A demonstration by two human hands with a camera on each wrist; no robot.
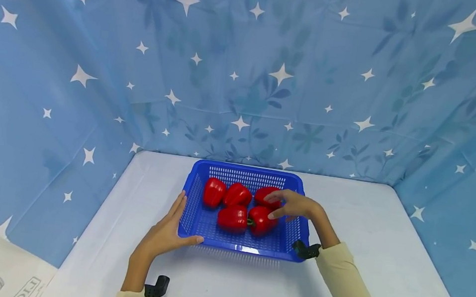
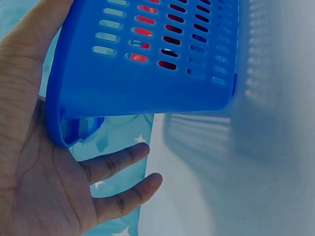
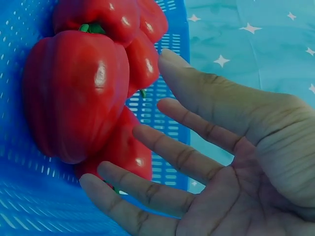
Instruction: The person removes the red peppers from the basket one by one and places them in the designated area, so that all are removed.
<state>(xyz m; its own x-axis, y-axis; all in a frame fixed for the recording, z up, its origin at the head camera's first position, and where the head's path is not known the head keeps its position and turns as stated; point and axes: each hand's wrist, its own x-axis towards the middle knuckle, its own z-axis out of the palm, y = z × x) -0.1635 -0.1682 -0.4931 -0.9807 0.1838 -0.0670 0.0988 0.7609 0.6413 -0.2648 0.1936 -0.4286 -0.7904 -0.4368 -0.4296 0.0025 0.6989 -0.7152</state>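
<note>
Peppers (image 1: 232,218): five, inside basket (image 1: 216,244) | Left hand (image 1: 167,232): spread, touching basket corner at 8 o'clock, gripping nothing | Right hand (image 1: 296,204): loosely spread near 3 o'clock, empty | Judged light, firm, slick, bruisable — hold round widest sides, clear of stems (image 1: 250,222)

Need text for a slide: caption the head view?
Five red peppers in a blue basket; left hand at the basket's near left corner, right hand open over the rightmost peppers.

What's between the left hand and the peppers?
The basket wall, seen in the left wrist view, then bare basket floor, seen in the head view.
</note>
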